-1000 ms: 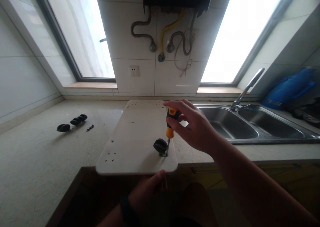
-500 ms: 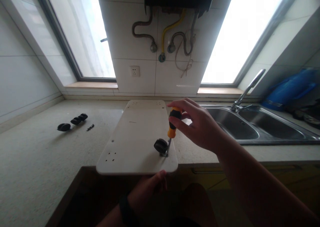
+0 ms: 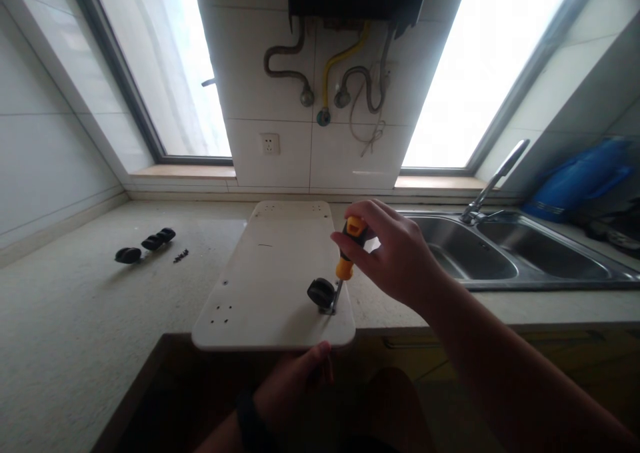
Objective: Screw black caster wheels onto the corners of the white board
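The right hand curls its thumb and fingers around the yellow-and-black handle of a metal-shafted screwdriver, its tip at the metal base of a black, round-wheeled caster on the near right corner of a white, rounded rectangular board. The left hand touches the board's front edge with its thumb, its shadowed fingers too dark to tell how closed. The right forearm slants in from the lower right, the left from below.
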Demonstrator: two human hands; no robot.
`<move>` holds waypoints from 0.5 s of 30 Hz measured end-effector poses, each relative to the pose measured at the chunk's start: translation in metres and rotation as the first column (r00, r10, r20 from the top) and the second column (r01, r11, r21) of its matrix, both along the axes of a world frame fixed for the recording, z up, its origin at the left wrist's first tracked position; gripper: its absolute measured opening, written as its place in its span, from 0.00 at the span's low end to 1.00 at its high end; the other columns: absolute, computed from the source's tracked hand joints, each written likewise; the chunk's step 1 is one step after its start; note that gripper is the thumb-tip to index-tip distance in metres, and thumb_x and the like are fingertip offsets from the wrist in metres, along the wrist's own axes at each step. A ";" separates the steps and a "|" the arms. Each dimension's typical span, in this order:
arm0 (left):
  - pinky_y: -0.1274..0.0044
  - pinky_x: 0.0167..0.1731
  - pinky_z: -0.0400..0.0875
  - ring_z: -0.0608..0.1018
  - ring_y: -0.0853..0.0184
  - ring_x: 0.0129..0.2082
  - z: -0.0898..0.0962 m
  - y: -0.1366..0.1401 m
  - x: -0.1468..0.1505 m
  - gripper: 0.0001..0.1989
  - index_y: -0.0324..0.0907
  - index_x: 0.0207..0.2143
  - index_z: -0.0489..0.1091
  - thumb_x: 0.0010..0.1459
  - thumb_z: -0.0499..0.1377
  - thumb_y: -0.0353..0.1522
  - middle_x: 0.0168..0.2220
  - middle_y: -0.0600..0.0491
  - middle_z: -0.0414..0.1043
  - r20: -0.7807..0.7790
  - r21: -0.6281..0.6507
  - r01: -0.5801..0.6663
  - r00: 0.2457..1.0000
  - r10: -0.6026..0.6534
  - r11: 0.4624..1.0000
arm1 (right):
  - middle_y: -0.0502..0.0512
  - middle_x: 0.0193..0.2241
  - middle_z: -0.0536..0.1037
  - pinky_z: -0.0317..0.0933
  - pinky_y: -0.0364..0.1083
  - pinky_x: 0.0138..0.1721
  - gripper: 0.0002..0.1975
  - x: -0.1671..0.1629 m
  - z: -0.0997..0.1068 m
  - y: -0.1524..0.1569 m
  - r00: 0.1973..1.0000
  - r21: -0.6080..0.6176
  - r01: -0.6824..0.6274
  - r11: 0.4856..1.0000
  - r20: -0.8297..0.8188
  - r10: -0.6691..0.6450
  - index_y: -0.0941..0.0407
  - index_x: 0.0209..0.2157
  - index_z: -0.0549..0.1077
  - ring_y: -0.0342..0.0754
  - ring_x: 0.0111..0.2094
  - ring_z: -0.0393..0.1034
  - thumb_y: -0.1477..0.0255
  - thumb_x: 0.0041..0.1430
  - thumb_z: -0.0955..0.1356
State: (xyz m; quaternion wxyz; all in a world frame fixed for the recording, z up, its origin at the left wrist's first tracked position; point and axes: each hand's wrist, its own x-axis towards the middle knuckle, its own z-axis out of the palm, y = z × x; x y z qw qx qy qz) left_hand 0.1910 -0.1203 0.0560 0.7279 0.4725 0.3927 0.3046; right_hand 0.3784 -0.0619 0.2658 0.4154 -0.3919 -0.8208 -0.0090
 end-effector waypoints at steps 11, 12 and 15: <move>0.74 0.31 0.58 0.65 0.69 0.26 -0.004 -0.002 -0.001 0.31 0.37 0.29 0.73 0.59 0.56 0.58 0.26 0.53 0.68 0.019 -0.005 0.002 1.000 -0.002 1.000 | 0.54 0.41 0.77 0.74 0.51 0.41 0.17 0.005 0.000 0.004 0.958 -0.320 -0.225 0.920 -0.248 0.148 0.53 0.46 0.69 0.48 0.39 0.75 0.63 0.58 0.74; 0.74 0.30 0.58 0.65 0.69 0.26 -0.005 -0.002 -0.001 0.32 0.37 0.28 0.73 0.59 0.56 0.58 0.25 0.53 0.68 0.022 -0.008 0.002 1.000 -0.002 1.000 | 0.53 0.38 0.77 0.73 0.51 0.38 0.19 0.003 -0.001 0.004 0.968 -0.283 -0.151 0.947 -0.236 0.084 0.53 0.43 0.68 0.48 0.37 0.74 0.62 0.56 0.75; 0.75 0.30 0.57 0.64 0.70 0.26 -0.005 -0.002 0.000 0.31 0.37 0.28 0.73 0.58 0.57 0.58 0.26 0.53 0.68 0.038 -0.042 -0.002 0.999 0.004 0.999 | 0.54 0.38 0.75 0.72 0.51 0.35 0.23 -0.001 -0.002 0.003 0.986 -0.216 -0.030 0.976 -0.169 -0.007 0.54 0.48 0.67 0.47 0.33 0.72 0.60 0.56 0.74</move>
